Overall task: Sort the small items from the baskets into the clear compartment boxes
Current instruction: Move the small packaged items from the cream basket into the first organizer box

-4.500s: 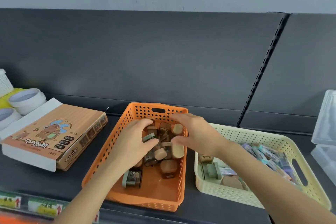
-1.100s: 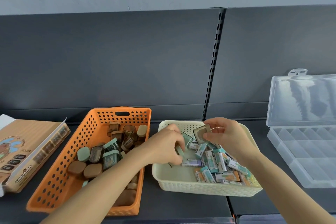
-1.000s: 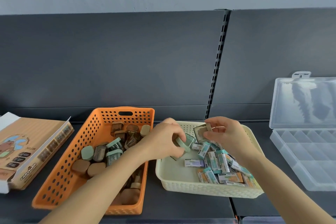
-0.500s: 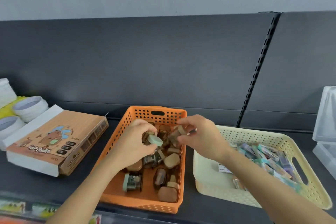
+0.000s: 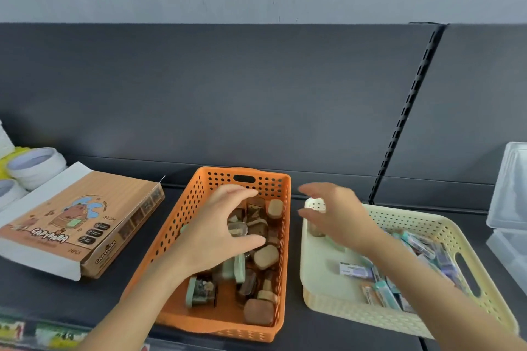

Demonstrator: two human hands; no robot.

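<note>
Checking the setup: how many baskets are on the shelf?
2: the orange basket in the middle, the cream basket right of it. Others may sit out of frame.

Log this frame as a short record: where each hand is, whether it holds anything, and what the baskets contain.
left hand: open, empty, above the orange perforated plastic basket
right hand: open, blurred, over the far left corner of the cream perforated plastic basket
orange basket contents: small brown and green items, heaped
cream basket contents: small rectangular packets, mostly on the right
clear plastic box: right edge, cut off
other: printed cardboard box on the left
</note>
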